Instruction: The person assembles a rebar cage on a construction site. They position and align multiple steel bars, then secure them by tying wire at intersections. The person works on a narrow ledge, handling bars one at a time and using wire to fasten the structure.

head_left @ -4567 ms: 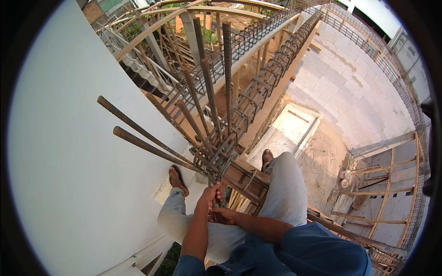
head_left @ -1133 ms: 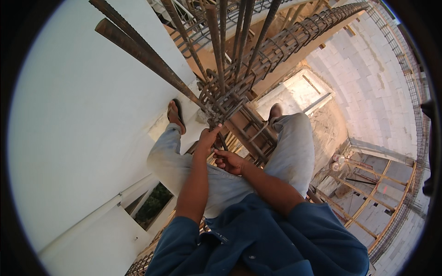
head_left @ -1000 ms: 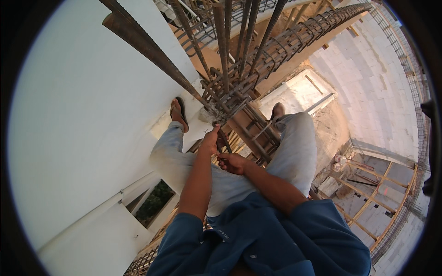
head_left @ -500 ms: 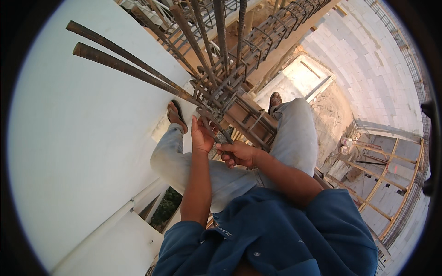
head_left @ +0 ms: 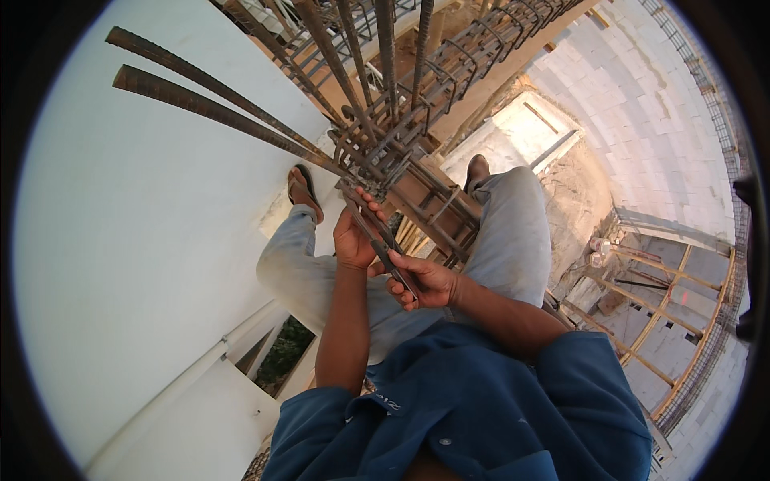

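Between my hands is a long, dark, two-armed metal tool (head_left: 369,228), shaped like pincers; its exact kind is not plain. My left hand (head_left: 354,243) is closed around its upper part, with fingertips showing beyond the far arm. The lower end sits in my right hand (head_left: 423,280), thumb on top and fingers curled beneath. Just past the tool's upper end is a dense joint of steel reinforcing bars (head_left: 373,170) with bent stirrups. Whether the tool touches that steel I cannot tell.
Two long rebars (head_left: 212,112) stick out toward the upper left over a white wall surface (head_left: 144,256). More upright rebars (head_left: 387,64) rise ahead. A stirrup cage (head_left: 473,60) runs to the upper right. My sandalled foot (head_left: 302,192) stands left of the joint. Timber framing (head_left: 672,301) lies lower right.
Both hands and the tool have come slightly back toward me, and more of the tool's length shows. My right hand has turned and lowered a little. The view has shifted slightly.
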Demonstrator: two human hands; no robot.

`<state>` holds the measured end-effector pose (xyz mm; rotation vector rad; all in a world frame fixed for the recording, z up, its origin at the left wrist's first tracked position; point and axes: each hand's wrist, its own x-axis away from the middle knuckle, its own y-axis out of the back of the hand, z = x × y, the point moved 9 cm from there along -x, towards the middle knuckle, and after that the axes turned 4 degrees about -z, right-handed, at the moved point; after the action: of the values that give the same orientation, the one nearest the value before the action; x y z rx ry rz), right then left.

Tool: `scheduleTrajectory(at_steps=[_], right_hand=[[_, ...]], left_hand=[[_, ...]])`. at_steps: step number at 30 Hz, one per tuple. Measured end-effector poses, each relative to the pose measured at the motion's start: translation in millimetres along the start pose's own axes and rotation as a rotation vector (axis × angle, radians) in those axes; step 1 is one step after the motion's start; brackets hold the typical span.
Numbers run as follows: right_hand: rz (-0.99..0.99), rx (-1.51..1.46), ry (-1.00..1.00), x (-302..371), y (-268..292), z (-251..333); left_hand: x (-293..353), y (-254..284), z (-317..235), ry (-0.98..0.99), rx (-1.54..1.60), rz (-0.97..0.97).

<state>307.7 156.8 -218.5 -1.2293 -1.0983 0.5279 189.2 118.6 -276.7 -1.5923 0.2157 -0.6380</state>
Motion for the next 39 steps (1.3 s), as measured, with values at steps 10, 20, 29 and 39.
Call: scheduleTrajectory(at_steps=[10,20,29,39], right_hand=[[-0.754,1.03,0.481,10,47,46],[-0.56,1.229,0.446,80,23,82],[-1.004,1.734,1.085,181,-59,174],[-0.831,1.959,0.785,121,28,214]], left_hand=[[37,-12,-42,-0.695,-1.244,-0.522],[73,-32,-84,-1.123,-1.08,-0.706],[72,19,-123,-1.038,-0.912,-0.893],[54,27,-104,-0.887,-1.053,-0.784]])
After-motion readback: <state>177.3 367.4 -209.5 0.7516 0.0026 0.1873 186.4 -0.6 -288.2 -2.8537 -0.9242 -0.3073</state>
